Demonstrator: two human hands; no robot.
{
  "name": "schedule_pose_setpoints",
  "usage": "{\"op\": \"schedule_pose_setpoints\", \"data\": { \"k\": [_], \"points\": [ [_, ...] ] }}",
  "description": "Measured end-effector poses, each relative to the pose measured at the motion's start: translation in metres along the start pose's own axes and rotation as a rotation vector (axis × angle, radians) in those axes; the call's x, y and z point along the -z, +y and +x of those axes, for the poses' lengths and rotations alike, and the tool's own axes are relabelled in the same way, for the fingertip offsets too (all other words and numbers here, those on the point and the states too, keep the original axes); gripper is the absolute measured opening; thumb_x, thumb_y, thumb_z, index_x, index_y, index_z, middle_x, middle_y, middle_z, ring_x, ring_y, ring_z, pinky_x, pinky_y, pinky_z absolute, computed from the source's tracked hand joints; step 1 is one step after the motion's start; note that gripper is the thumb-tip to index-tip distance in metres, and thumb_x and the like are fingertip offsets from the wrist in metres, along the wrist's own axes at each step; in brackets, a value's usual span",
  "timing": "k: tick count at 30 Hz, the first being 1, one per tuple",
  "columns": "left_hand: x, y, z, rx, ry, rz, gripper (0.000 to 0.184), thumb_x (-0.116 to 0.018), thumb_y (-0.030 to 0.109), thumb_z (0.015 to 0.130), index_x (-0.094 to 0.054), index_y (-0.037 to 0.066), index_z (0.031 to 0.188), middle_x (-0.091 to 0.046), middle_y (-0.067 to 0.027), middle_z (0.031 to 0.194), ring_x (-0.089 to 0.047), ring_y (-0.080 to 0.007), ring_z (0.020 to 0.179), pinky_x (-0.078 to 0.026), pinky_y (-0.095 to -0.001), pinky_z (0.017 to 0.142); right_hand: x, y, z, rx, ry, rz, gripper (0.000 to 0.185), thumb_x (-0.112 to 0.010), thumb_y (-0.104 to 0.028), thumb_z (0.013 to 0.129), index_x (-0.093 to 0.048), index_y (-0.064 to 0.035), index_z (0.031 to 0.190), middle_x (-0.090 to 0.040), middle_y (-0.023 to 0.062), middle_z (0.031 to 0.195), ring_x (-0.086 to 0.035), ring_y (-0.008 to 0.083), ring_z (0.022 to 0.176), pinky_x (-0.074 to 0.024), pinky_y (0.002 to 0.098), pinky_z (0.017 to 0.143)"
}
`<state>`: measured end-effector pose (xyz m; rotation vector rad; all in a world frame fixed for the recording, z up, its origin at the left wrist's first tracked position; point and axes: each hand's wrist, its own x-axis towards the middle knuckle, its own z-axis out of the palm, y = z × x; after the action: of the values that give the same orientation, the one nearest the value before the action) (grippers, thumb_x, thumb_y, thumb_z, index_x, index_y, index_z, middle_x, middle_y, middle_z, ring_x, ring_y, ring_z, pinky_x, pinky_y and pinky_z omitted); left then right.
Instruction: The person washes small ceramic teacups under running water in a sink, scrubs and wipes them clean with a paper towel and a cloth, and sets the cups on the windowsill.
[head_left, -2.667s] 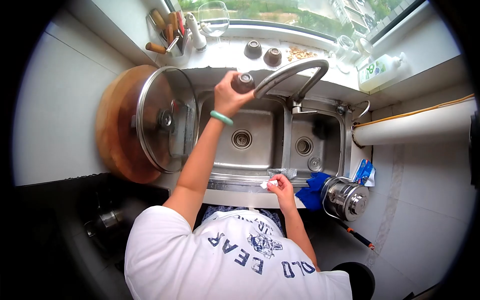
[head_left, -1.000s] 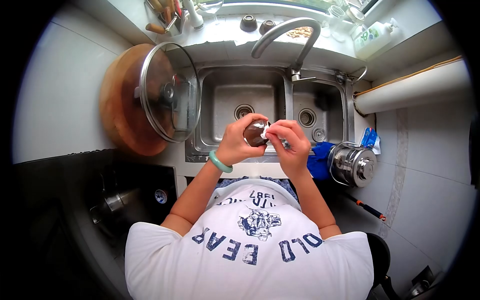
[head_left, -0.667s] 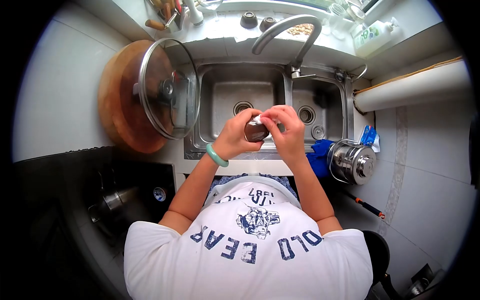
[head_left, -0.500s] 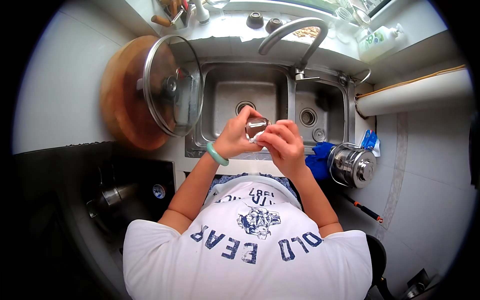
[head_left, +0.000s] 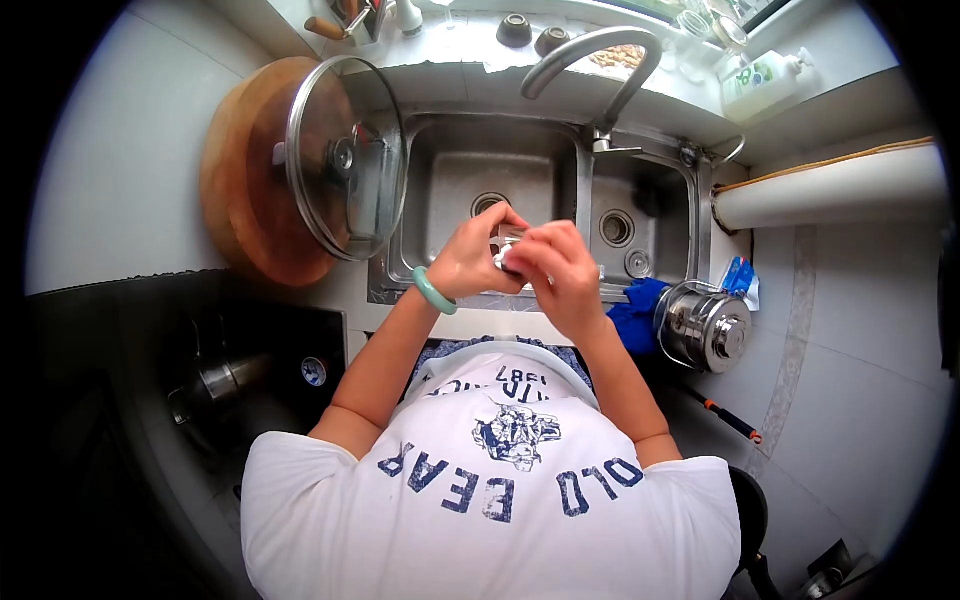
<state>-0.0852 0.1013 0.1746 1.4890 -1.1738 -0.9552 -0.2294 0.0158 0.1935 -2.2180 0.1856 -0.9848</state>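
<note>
A small dark cup (head_left: 512, 233), mostly covered by fingers, is held over the front edge of the sink (head_left: 440, 165). My left hand (head_left: 475, 257), with a green bangle at the wrist, is closed round the cup. Pressed against the cup is a white wad (head_left: 500, 256), pinched by my right hand (head_left: 560, 270); the fingers are slightly blurred. On the sill behind the faucet (head_left: 600, 42) stand two similar dark cups (head_left: 515, 31) (head_left: 551, 41).
A glass lid (head_left: 343, 155) leans against a round wooden board (head_left: 235, 180) left of the sink. At right are a blue cloth (head_left: 637, 315), a steel pot (head_left: 708, 327) and a blue-and-white packet (head_left: 740, 278). A soap bottle (head_left: 765, 82) rests on the sill.
My left hand has brought the cup from near the faucet to the sink's front edge. My right hand has come to it, and the white wad has shifted about on the cup.
</note>
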Motion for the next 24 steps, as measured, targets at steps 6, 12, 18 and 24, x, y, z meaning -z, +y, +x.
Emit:
{"op": "schedule_pose_setpoints", "data": {
  "k": [6, 12, 18, 24],
  "points": [
    [0.001, -0.001, 0.0, 0.184, -0.049, -0.018, 0.052, -0.076, 0.008, 0.052, -0.051, 0.002, 0.097, -0.057, -0.006, 0.09, -0.054, -0.0122, 0.085, -0.045, -0.0258, 0.076, -0.003, 0.002, 0.008, -0.239, 0.014, -0.019, 0.009, -0.065, -0.004, 0.078, -0.064, -0.002, 0.087, -0.06, 0.0115, 0.084, -0.058, 0.0273, 0.076, -0.0483, 0.0334, 0.064],
    [0.002, -0.007, -0.003, 0.092, -0.054, -0.115, 0.055, -0.079, 0.007, 0.051, -0.051, 0.002, 0.097, -0.057, -0.0059, 0.091, -0.056, -0.0126, 0.086, -0.047, -0.027, 0.077, -0.002, -0.01, -0.004, -0.088, -0.044, 0.0, 0.014, -0.071, -0.001, 0.07, -0.064, -0.0035, 0.083, -0.059, 0.0086, 0.082, -0.056, 0.0244, 0.076, -0.0474, 0.0324, 0.061],
    [0.002, 0.011, -0.004, 0.154, -0.101, 0.106, 0.049, -0.076, 0.006, 0.051, -0.053, 0.001, 0.093, -0.056, -0.0051, 0.084, -0.053, -0.0111, 0.077, -0.047, -0.0265, 0.071, -0.007, -0.004, 0.009, -0.341, 0.037, 0.091, 0.011, -0.069, -0.003, 0.074, -0.062, -0.0008, 0.083, -0.059, 0.0096, 0.084, -0.058, 0.0254, 0.072, -0.0489, 0.0336, 0.063],
    [-0.009, 0.012, -0.002, 0.103, -0.099, -0.042, 0.055, -0.074, 0.005, 0.053, -0.052, 0.002, 0.103, -0.057, -0.0053, 0.091, -0.054, -0.0126, 0.086, -0.047, -0.029, 0.079, 0.004, 0.011, 0.018, -0.697, -0.086, 0.303, 0.01, -0.063, -0.01, 0.084, -0.063, -0.0002, 0.086, -0.063, 0.0058, 0.079, -0.058, 0.0109, 0.072, -0.0462, 0.0238, 0.062]
  ]
}}
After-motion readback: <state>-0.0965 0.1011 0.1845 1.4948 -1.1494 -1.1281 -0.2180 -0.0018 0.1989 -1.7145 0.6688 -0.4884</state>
